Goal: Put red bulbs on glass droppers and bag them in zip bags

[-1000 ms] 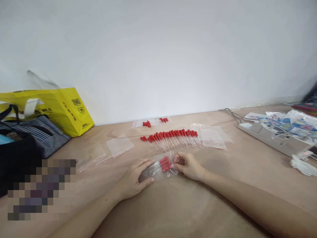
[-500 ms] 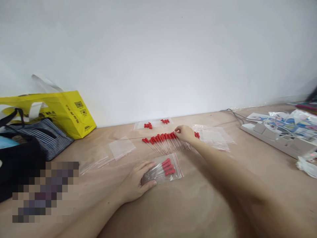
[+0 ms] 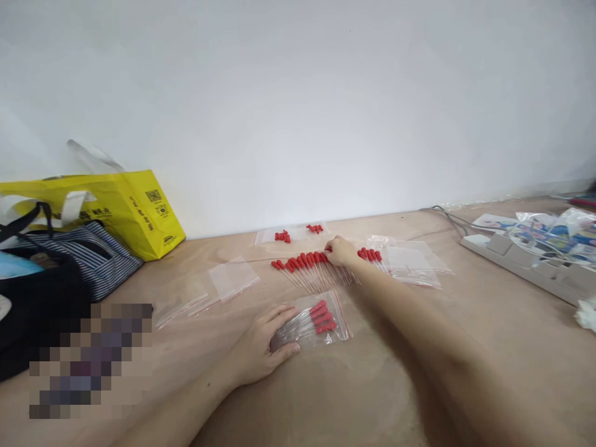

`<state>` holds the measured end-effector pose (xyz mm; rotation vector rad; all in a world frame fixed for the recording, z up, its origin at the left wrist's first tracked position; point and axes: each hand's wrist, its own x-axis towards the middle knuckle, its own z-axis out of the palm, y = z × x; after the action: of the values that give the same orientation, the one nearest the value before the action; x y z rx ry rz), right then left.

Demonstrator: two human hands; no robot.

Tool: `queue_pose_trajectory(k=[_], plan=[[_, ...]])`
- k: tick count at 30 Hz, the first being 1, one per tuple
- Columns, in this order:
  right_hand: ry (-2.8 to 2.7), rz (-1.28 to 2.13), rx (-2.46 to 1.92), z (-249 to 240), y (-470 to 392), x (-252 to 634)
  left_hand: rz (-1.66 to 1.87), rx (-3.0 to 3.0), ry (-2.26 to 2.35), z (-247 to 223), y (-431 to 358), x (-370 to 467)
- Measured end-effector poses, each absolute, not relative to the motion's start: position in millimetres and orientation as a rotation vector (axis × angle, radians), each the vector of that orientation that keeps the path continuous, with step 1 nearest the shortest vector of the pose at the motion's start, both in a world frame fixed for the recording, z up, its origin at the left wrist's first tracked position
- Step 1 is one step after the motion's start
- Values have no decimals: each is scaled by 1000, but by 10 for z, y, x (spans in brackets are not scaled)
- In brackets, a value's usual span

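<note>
My left hand grips the lower end of a clear zip-lock bag on the table, thumb on the near side and fingers on the far side. Several glass droppers with red rubber bulbs lie inside it, bulbs towards the red-lined opening. Beyond the bag, loose droppers are spread in a row with their bulbs facing the wall. My right hand is at this row, fingertips pinched on a red bulb; the fingers partly hide it. More loose droppers lie just right of that hand.
Flat zip-lock bags lie on the left, and others on the right. Filled bags rest by the wall. A yellow bag and striped pouch stand left; a power strip lies right.
My right hand has shifted slightly left along the row relative to the droppers, uncovering more bulbs on its right. My left hand stays on the bag. The whole view has moved slightly.
</note>
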<state>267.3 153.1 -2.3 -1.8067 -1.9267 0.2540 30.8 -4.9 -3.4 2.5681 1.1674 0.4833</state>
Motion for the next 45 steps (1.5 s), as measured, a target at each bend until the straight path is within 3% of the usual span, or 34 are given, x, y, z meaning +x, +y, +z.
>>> queue_pose_trajectory(k=[9, 13, 18, 45], plan=[[-1669, 487, -1580, 85, 1406, 2960, 484, 2583, 1146, -34, -40, 315], [-1481, 558, -1462, 97, 1043, 3178, 457, 2592, 1168, -30, -38, 315], [-1112, 896, -1152, -56, 470, 3240, 466, 2608, 1174, -63, -20, 299], [-727, 1455, -1069, -196, -8, 2946, 433, 2610, 1218, -25, -26, 327]])
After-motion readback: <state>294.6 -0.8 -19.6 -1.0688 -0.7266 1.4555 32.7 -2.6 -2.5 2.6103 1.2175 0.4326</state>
